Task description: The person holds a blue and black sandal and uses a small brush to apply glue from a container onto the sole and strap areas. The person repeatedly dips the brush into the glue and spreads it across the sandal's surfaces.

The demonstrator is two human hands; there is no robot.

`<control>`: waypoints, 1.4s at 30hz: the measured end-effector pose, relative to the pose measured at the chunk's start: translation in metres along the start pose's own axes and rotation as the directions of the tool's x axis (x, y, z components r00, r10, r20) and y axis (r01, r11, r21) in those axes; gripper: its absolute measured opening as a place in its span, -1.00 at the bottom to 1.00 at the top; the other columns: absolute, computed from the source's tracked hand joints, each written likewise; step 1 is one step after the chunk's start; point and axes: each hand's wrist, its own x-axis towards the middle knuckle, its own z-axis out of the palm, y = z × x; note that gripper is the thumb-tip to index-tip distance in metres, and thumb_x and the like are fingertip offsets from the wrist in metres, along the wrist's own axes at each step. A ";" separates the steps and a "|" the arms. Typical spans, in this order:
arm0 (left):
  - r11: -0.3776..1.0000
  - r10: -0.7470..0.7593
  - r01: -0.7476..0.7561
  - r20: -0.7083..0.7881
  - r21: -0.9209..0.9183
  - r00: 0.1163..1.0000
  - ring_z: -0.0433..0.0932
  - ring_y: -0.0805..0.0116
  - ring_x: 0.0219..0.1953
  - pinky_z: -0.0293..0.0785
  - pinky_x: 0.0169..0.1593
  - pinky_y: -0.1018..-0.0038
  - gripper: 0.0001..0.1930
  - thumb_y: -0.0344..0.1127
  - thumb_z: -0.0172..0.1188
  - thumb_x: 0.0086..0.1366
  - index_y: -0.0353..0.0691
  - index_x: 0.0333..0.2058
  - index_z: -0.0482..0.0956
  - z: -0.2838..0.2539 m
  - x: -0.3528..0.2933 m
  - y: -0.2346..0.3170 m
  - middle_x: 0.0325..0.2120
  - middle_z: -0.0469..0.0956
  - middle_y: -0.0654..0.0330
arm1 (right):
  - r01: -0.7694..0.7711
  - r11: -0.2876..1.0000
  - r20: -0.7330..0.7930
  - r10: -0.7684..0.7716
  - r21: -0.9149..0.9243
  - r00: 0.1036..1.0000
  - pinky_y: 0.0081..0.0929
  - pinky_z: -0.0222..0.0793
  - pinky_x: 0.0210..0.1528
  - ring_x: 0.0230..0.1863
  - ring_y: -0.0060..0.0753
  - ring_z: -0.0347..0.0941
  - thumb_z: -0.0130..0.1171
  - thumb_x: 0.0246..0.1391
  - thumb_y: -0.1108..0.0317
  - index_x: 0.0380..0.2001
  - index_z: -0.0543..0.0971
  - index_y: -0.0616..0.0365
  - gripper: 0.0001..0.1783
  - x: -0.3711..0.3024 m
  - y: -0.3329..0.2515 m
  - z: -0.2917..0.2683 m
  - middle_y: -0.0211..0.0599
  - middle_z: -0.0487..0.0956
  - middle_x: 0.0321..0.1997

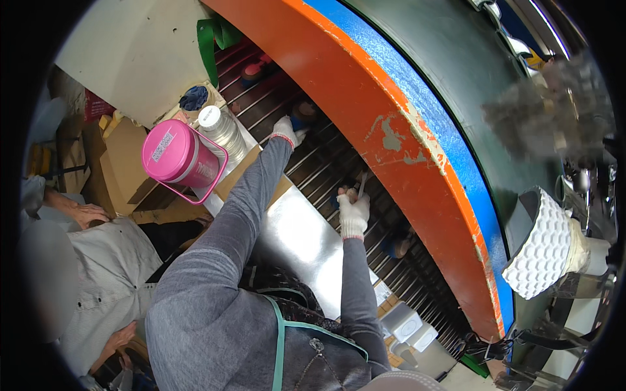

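Observation:
My left hand [285, 130], in a white knit glove with a red cuff edge, reaches over the metal rollers [319, 195]. Its fingers look apart, right beside a dark bluish item with a brown top [304, 112]; whether they touch it I cannot make out. Farther right and nearer, my right hand [354, 214], gloved the same way, has its fingers bent around something small. A thin pale strip [363, 181] sticks up past these fingers, and a tan piece shows by the thumb side. What exactly is held stays unclear.
An orange curved guard [391, 140] arches over the rollers. Left stand a pink jug [179, 153] and a clear bottle [225, 130] beside a shiny metal ledge [297, 238]. More items [399, 245] lie on the rollers. Another person [107, 267] is at far left; a white textured tube [541, 251] is right.

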 end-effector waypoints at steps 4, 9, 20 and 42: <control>0.986 0.066 -0.085 0.130 0.146 0.989 0.52 -0.18 0.12 0.43 0.20 0.06 -0.44 0.08 -0.05 0.44 -0.21 0.22 0.33 -0.030 -0.023 -0.009 0.21 0.37 -0.19 | -0.042 0.960 0.059 0.061 -0.277 0.996 -0.20 0.48 -0.08 -0.19 -0.01 0.61 0.50 -0.24 0.12 -0.21 0.48 0.22 -0.41 0.015 0.002 0.007 -0.08 0.63 -0.31; 0.859 -0.143 -0.105 0.432 0.501 0.891 0.31 -0.09 0.34 0.11 0.43 0.11 -0.23 0.06 0.11 0.42 -0.37 0.38 0.11 -0.115 -0.108 -0.058 0.32 0.25 -0.21 | 0.025 0.994 0.222 -0.001 -0.108 0.975 -0.43 0.46 -0.02 -0.12 -0.35 0.60 0.34 -0.20 0.32 0.14 0.48 0.26 -0.28 0.023 0.016 -0.044 -0.23 0.67 -0.14; 0.594 -0.672 0.212 0.334 0.776 0.660 0.34 -0.11 0.26 0.39 0.20 -0.21 -0.19 0.30 0.23 0.24 -0.01 0.32 0.26 -0.217 -0.242 -0.167 0.24 0.35 -0.05 | -0.189 0.745 0.349 -0.062 0.639 0.935 -0.70 0.25 -0.37 -0.41 -0.73 0.28 0.44 -0.07 0.47 -0.24 0.38 -0.01 -0.58 -0.168 0.082 -0.173 -0.64 0.38 -0.36; 0.843 -0.395 -0.294 0.889 0.451 0.232 0.32 -0.02 0.31 0.19 0.33 -0.27 0.01 -0.05 0.56 -0.02 -0.05 0.37 0.20 -0.215 -0.362 -0.186 0.32 0.29 0.04 | -0.541 0.570 -0.587 0.122 -0.618 0.800 -0.12 0.24 -0.21 -0.25 -0.15 0.50 0.25 0.14 0.11 -0.29 0.61 -0.15 -0.86 -0.391 0.254 -0.271 -0.30 0.57 -0.29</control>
